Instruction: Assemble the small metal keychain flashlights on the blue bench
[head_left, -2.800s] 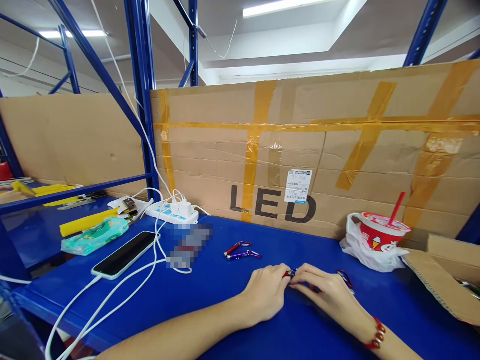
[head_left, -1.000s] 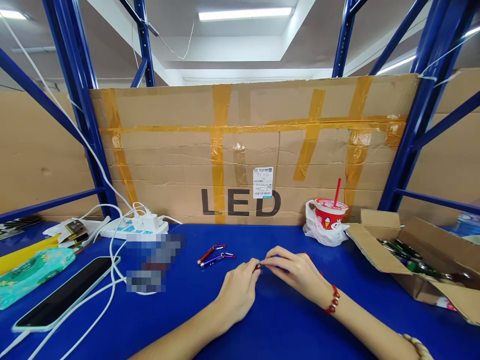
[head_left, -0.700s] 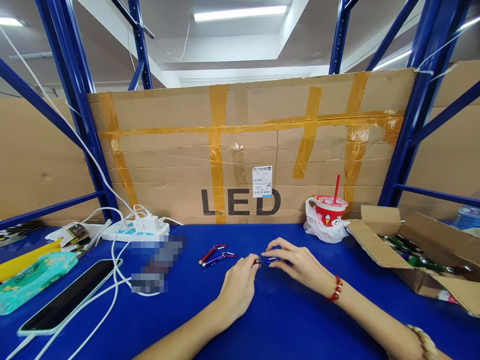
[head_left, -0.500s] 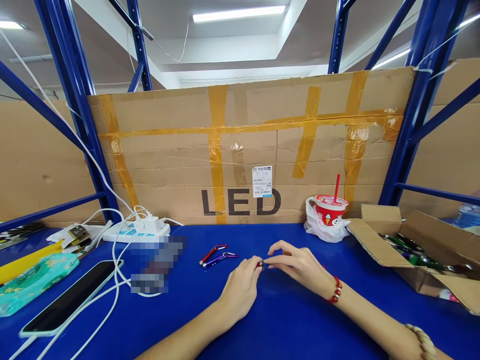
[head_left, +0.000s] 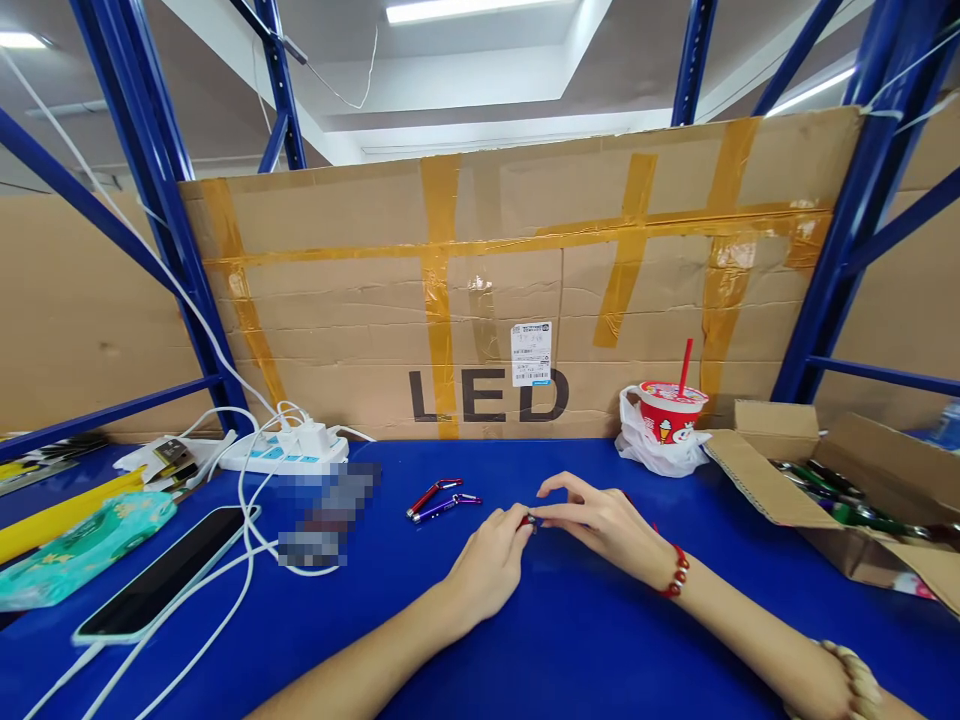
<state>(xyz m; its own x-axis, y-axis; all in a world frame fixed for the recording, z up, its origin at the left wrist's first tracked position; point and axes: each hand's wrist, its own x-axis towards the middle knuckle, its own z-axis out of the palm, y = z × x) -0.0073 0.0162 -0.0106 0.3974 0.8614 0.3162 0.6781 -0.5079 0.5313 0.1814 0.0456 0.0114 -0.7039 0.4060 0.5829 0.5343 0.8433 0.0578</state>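
My left hand (head_left: 489, 560) is closed around a small shiny object (head_left: 529, 520), dark with a hint of red at its end; most of it is hidden in the fingers. My right hand (head_left: 600, 525) comes in from the right, its fingertips meeting at that end in what looks like a pinch, with the index finger arched above. Whatever those tips grip is too small to make out. Just beyond the left hand, a red keychain penlight (head_left: 433, 497) and a purple keychain penlight (head_left: 448, 508) with metal clips lie side by side on the blue table (head_left: 585, 650).
An open cardboard box (head_left: 847, 545) of similar penlights stands right. Behind are a red cup (head_left: 673, 412) in a plastic bag and a large cardboard sheet (head_left: 360, 330). Left lie a phone (head_left: 165, 575), white cables, a power strip (head_left: 285, 455) and a green packet (head_left: 90, 545).
The view has shifted slightly, so the scene sits a little differently. Both hands stay together at the small object, with only slight finger movement; the penlights on the table lie as before.
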